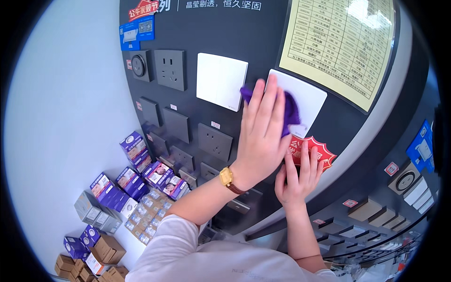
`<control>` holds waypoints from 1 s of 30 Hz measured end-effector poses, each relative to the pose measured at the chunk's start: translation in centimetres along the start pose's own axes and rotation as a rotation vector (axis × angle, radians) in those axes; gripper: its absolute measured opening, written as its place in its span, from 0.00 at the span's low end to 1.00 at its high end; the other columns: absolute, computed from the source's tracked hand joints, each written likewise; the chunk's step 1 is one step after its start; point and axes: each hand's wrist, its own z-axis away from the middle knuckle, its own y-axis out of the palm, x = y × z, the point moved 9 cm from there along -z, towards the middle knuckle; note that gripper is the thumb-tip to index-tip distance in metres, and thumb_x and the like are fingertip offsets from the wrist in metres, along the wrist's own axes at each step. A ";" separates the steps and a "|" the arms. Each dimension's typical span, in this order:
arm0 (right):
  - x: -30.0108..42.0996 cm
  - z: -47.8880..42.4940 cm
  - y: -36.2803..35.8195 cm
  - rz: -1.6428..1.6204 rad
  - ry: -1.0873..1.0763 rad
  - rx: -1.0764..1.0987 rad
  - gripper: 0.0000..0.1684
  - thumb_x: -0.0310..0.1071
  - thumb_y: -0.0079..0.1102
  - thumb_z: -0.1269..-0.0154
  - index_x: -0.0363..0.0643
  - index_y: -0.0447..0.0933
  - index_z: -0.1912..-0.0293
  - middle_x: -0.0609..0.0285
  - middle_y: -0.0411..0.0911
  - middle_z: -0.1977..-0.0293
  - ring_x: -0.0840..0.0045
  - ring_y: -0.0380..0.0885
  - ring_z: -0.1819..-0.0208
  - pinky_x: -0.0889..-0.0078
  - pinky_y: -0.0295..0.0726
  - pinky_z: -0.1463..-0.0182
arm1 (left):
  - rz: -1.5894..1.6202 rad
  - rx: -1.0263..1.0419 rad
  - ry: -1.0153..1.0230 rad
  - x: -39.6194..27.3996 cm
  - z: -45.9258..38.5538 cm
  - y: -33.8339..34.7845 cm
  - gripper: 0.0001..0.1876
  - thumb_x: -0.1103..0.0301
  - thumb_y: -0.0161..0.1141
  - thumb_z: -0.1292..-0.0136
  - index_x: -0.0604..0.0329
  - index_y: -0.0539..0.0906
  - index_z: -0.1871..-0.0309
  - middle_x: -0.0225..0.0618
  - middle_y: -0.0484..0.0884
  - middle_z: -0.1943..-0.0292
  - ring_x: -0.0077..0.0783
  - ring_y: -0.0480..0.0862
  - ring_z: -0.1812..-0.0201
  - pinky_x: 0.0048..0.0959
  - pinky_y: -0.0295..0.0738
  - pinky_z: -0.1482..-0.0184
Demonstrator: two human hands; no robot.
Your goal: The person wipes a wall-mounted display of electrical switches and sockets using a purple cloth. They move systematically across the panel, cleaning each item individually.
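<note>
My left hand (pixel 262 130), with a gold watch on a brown strap at its wrist, presses a purple cloth (pixel 291 109) flat against a white wall switch plate (pixel 310 98). The fingers are stretched out over the cloth and hide part of it. My right hand (pixel 299 172) lies lower right, its fingers spread on a red starburst sign (pixel 317 155) with writing, just below that plate. Another white switch plate (pixel 221 79) is mounted to the left of the cloth.
Grey sockets (pixel 170 69) and switch plates line the dark display panel (pixel 225 31). A yellow printed sheet (pixel 338 53) hangs upper right. Purple boxes (pixel 105 190) and cartons (pixel 109 248) are stacked lower left. A curved edge separates another display board at right.
</note>
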 end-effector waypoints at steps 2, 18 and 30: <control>-0.2 0.4 0.0 0.004 0.006 0.000 0.17 0.35 0.57 0.42 0.51 0.84 0.53 0.53 0.73 0.37 0.58 0.67 0.32 0.55 0.46 0.24 | 0.027 0.008 0.028 -0.9 -2.5 0.5 0.42 0.74 0.65 0.52 0.75 0.63 0.31 0.57 0.54 0.25 0.57 0.54 0.24 0.57 0.55 0.30; -0.3 0.3 -0.2 -0.024 0.031 -0.031 0.20 0.31 0.56 0.46 0.52 0.86 0.53 0.57 0.76 0.39 0.62 0.69 0.34 0.56 0.49 0.24 | 0.091 -0.032 0.043 -0.8 -3.3 0.7 0.28 0.82 0.55 0.43 0.67 0.68 0.35 0.57 0.62 0.29 0.65 0.57 0.27 0.53 0.53 0.29; -0.4 0.7 -0.2 -0.046 0.022 -0.047 0.16 0.32 0.56 0.44 0.48 0.86 0.57 0.52 0.76 0.41 0.58 0.70 0.35 0.53 0.51 0.25 | 0.041 0.056 0.187 -2.1 1.6 1.8 0.21 0.69 0.53 0.36 0.62 0.77 0.40 0.43 0.72 0.32 0.41 0.68 0.29 0.41 0.69 0.38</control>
